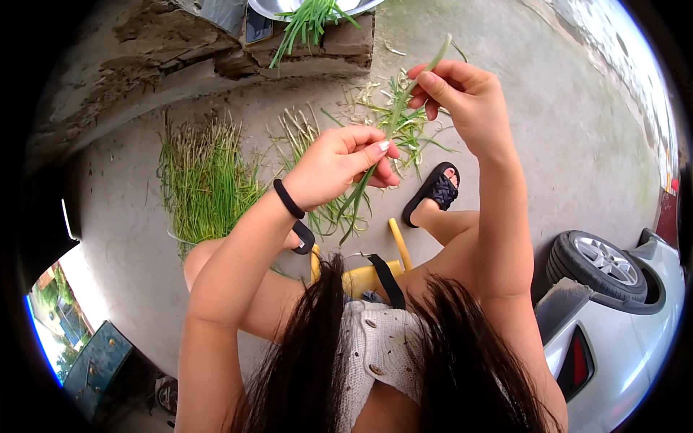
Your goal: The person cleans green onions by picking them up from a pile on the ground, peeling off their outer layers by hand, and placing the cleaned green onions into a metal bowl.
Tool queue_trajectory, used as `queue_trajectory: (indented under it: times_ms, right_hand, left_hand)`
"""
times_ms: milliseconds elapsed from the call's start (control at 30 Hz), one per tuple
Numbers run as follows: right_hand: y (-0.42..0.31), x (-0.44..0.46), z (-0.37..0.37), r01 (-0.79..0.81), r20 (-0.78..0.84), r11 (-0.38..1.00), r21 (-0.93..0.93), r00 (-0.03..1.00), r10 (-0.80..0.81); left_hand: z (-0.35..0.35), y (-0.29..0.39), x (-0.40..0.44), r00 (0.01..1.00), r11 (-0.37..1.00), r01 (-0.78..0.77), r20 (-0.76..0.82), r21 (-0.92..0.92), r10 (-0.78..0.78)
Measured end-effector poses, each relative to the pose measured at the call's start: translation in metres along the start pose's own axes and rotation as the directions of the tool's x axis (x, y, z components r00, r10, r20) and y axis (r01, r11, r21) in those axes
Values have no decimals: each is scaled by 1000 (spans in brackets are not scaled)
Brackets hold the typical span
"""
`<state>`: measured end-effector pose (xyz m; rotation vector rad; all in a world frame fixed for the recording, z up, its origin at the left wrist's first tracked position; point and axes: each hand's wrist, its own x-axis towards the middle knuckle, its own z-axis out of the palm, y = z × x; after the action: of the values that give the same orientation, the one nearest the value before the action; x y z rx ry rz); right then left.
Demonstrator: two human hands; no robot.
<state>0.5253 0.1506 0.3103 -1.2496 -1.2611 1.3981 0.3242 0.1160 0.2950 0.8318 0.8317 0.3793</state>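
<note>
My left hand is closed on the green leafy part of a long stalk, its leaves hanging below the fingers. Higher up and to the right, my right hand pinches the same stalk near its pale end, which sticks up past the fingertips. Under my hands, loose green leaves and pale peelings lie scattered on the concrete floor. At the left a large pile of green stalks rests on the floor, with a smaller spread of stalks beside it.
A metal basin with green stalks hanging over its rim stands on a stone ledge, a phone beside it. My knees and sandalled feet are around a yellow stool. A car wheel is at the right.
</note>
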Motion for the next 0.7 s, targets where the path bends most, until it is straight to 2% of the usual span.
queue_trajectory:
  times_ms: [133,233,300,400,500,700]
  right_hand:
    - [2,1,-1,30,37,999,37,999,-32]
    - [3,1,-2,60,77,996,68,995,-65]
    - [3,1,-4,85,101,992,90,990,-94]
    - [9,4,-8,117,30,992,48,993,-118]
    - [7,6,-9,203,-198,978,43,961,-191]
    - [8,10,-25,276,-509,961,5,828,-235]
  left_hand:
    - [-2,-1,-2,989,985,70,143,-158,-47]
    - [-3,1,-2,969,983,98,238,-158,-58]
    - [-3,4,-5,954,965,123,295,-233,-50]
    - [-1,8,-7,946,952,135,322,-274,-41]
    - [0,10,-8,950,952,124,310,-281,-32]
    - [-2,13,-8,964,958,99,264,-270,-25]
